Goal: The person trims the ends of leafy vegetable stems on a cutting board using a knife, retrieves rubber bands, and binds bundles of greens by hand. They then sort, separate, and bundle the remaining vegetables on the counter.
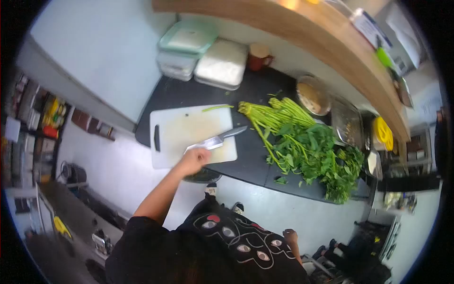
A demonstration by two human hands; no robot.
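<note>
My left hand [193, 162] hovers over the near edge of a white cutting board [166, 113], its fingers curled and slightly blurred. Whatever it may hold is hidden. Just beyond it a kitchen knife [215, 141] lies on the board, the dark handle pointing right; my hand overlaps the blade's tip end, and contact cannot be made out. A single green stem [217, 108] rests at the board's far edge. To the right lies a large bunch of leafy greens [302, 142]. Down by my right side is my right hand [291, 235], small in view, finger details unclear.
Lidded containers [220, 64] and a red mug [259, 57] stand at the back of the dark counter [246, 163]. A metal bowl [313, 96] and a clear tray [346, 120] sit behind the greens. A wooden shelf [283, 21] overhangs. Another person's dark-clothed legs [347, 253] show at lower right.
</note>
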